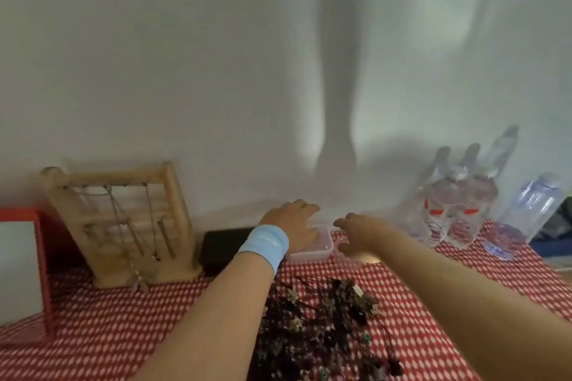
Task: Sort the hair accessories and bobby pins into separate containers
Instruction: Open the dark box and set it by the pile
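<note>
Reaching toward the wall, the left hand (294, 219), in a blue wristband (264, 246), lies over a clear tub (312, 252). The right hand (356, 232) hovers over a second tub (349, 258) just beside it at three o'clock. Fingers look loosely bent, but the blur hides whether either hand grips anything. The dark heap of hair accessories (325, 334) sits on the red checked cloth (123, 334) at six o'clock from the tubs, with a wooden rack (117, 226) at nine o'clock.

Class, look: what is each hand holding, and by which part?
Cannot tell: left hand and right hand are at clear plastic containers; blur hides any grip.
</note>
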A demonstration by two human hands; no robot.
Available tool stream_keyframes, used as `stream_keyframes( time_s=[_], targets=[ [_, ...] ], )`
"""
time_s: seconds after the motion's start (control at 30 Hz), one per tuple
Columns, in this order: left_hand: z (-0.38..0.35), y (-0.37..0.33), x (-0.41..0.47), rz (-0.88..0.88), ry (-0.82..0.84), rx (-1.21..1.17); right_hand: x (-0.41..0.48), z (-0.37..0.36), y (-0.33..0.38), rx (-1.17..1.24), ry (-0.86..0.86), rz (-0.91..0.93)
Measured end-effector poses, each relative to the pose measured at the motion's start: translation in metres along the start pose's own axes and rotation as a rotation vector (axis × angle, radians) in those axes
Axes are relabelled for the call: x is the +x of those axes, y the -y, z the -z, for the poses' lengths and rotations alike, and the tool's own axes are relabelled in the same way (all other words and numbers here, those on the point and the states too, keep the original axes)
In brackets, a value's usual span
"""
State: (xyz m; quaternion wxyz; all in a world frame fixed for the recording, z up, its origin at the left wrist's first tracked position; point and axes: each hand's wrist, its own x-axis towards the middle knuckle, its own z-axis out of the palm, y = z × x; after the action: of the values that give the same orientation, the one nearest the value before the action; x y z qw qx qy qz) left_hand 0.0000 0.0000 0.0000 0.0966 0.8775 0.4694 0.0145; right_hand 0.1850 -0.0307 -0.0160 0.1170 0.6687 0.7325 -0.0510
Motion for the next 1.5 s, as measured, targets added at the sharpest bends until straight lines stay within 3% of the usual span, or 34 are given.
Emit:
stream_keyframes(
  time_s=[0.13, 0.2, 0.43, 0.63, 0.9, 1.13, 1.33, 1.5],
  targets=[
    [-0.041, -0.009, 0.021, 0.025, 0.073, 0.035, 0.006, -0.033, -0.007, -0.031, 0.020, -0.035],
    [-0.060, -0.009, 0.023, 0.032, 0.066, 0.004, 0.005, -0.053, -0.004, -0.095, -0.055, -0.014],
    [-0.087, -0.013, 0.000, 0.035, -0.137, -0.001, -0.010, -0.081, -0.005, -0.038, -0.301, -0.033],
    [-0.095, -0.043, -0.060, 0.060, -0.235, -0.216, -0.066, -0.080, 0.016, 0.154, -0.428, -0.006],
    [-0.084, -0.038, -0.102, 0.072, -0.378, -0.590, -0.090, -0.065, 0.054, 0.453, -0.430, 0.148],
    [-0.081, 0.011, -0.084, 0.071, -0.333, -0.742, -0.038, -0.063, 0.068, 0.419, -0.447, 0.200],
    [-0.069, 0.046, -0.053, 0.111, -0.231, -0.731, 0.013, -0.062, 0.070, 0.438, -0.449, 0.237],
    [-0.054, 0.051, -0.049, 0.117, -0.203, -0.724, 0.013, -0.048, 0.073, 0.584, -0.417, 0.233]
  ],
)
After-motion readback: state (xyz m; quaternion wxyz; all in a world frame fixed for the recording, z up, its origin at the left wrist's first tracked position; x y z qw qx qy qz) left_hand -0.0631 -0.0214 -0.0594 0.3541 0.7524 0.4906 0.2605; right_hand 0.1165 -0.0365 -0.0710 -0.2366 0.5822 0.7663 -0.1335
